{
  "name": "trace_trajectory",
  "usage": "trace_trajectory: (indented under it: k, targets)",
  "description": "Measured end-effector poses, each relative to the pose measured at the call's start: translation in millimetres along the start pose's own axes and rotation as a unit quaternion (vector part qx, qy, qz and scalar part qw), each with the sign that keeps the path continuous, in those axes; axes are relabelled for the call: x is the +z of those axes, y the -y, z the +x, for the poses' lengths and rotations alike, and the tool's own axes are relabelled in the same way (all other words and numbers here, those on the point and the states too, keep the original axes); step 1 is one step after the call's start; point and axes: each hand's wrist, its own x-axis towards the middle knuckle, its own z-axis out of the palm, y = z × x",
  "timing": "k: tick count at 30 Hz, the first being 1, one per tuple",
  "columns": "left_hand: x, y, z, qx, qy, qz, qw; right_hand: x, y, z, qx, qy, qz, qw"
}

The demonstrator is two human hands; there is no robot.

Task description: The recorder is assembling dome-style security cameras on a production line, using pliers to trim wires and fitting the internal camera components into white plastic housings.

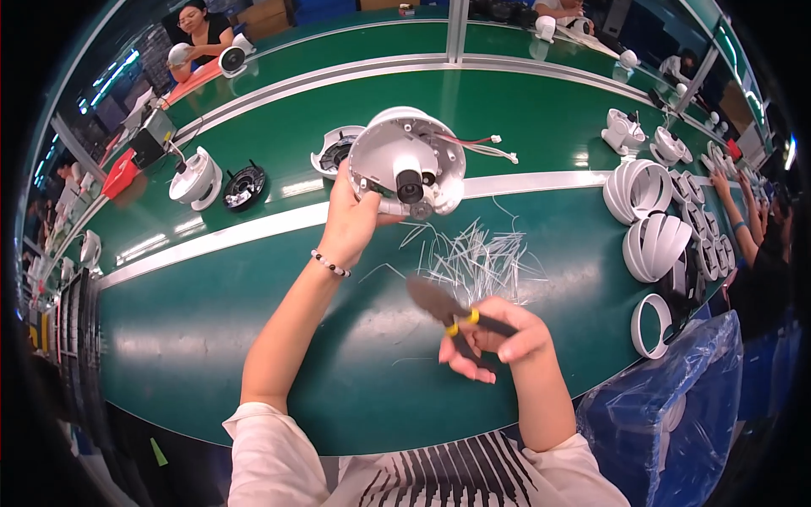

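My left hand is closed around the lower left rim of a white round plastic housing, held up above the bench with its hollow side toward me. Inside it sits a black cylinder that looks like a lens. Thin red, black and white wires with white connectors stick out to the right. Lower down, my right hand grips cutting pliers with dark handles and yellow bands. The jaws are slightly blurred and apart from the housing. Beyond them lies a heap of clear thin plastic strips.
White ring-shaped covers stand stacked at the right, above a blue plastic bag. On the far green belt are a white housing, a black round part and a white cover. Other people work across and at right.
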Motion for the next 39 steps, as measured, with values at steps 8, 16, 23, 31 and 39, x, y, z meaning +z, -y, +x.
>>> trace_trajectory:
  k: [8,16,23,31,39]
  targets:
    - [18,9,23,-0.062,0.025,-0.106,0.992,6,2,8,-0.032,0.069,-0.01,0.997]
    - [104,92,137,-0.219,0.04,-0.351,0.91,1,-10,12,0.004,0.113,-0.009,0.994]
    - [95,95,136,-0.207,0.075,-0.249,0.943,5,-7,7,0.028,0.088,0.026,0.995]
    - [-120,22,122,0.262,-0.257,0.374,0.851,27,-9,21,0.015,0.076,-0.271,0.959]
    - [-298,67,129,0.018,-0.13,0.615,0.778,39,-69,46,0.034,-0.014,-0.716,0.697]
